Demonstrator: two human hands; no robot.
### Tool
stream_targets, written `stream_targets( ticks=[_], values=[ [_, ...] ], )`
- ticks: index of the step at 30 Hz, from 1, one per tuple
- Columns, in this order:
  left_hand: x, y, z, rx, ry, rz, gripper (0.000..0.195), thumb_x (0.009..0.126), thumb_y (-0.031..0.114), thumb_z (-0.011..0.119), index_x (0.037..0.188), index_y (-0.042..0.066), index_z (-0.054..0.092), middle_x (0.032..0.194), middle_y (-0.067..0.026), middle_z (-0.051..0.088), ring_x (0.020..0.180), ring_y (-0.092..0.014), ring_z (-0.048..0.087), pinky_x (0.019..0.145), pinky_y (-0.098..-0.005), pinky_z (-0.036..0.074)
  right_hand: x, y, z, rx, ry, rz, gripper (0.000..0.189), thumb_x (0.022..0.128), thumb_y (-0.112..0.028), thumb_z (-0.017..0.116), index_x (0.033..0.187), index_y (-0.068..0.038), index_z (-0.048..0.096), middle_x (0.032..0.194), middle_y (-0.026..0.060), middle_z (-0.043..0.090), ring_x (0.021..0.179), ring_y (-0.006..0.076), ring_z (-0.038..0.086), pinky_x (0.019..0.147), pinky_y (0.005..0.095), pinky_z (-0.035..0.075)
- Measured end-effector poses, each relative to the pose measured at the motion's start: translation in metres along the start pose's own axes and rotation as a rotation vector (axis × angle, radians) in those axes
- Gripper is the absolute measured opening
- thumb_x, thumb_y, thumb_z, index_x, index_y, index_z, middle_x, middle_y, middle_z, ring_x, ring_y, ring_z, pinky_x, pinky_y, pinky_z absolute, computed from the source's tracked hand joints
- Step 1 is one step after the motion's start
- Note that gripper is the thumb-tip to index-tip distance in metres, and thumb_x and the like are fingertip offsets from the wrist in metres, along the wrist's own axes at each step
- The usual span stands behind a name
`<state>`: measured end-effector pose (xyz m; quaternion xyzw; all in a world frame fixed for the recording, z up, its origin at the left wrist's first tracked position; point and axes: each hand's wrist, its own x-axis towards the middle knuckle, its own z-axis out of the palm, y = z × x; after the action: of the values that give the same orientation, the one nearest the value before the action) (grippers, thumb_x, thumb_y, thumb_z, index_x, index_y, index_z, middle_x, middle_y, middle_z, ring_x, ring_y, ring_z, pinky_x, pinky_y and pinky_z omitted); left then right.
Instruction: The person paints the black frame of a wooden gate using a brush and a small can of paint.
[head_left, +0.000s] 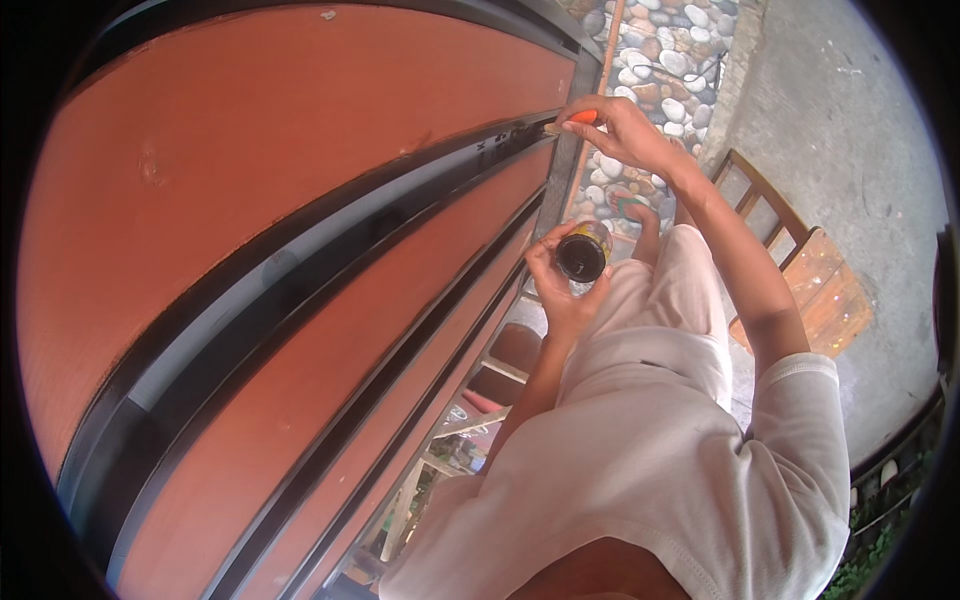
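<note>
Between the thumb and fingers of my right hand (611, 131) is a small paintbrush (585, 117) with an orange handle. Its tip meets the recessed dark strip (517, 141) near the panel's edge frame. Lower down, my left hand (566, 289) grips a clear jar (582, 253) of black paint, its open mouth facing up towards me. The large panel (315, 127) has reddish-orange boards divided by black strips. Part of the recess is pale grey (262, 281), with black marks close to the brush.
A wooden chair (821, 289) with paint spots stands on the concrete floor (825, 127) at the right. Pebble-patterned flooring (667, 45) lies beyond the panel's edge. Timber pieces (403, 510) are below the panel. My feet in green-strapped slippers (632, 202) are beside the panel.
</note>
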<state>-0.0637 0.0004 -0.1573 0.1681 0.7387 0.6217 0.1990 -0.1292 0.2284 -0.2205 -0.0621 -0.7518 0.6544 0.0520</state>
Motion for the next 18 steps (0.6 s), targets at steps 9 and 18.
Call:
stream_targets(
  ticks=[9,18],
  values=[
    [-0.001,-0.001,0.001,0.002,-0.005,-0.023,0.077,0.069,-0.002,0.076,0.127,0.007,0.027,0.131,-0.0229,0.042,0.127,-0.031,0.044,0.107,-0.0428,0.037,0.0,0.068,0.038,-0.217,-0.011,-0.008,0.015,0.09,-0.01,0.063,0.101,0.0,0.065,0.099,0.0179,0.066,0.091,0.0393,0.064,0.079,0.0448,0.051],
    [-0.008,-0.009,-0.004,0.014,0.017,-0.033,0.077,0.069,-0.002,0.076,0.127,0.006,0.027,0.131,-0.0226,0.043,0.126,-0.031,0.044,0.107,-0.0423,0.037,0.004,0.03,0.018,-0.06,-0.04,-0.006,0.017,0.09,-0.01,0.062,0.104,-0.001,0.066,0.095,0.0181,0.068,0.086,0.0388,0.065,0.076,0.0432,0.051]
  ],
)
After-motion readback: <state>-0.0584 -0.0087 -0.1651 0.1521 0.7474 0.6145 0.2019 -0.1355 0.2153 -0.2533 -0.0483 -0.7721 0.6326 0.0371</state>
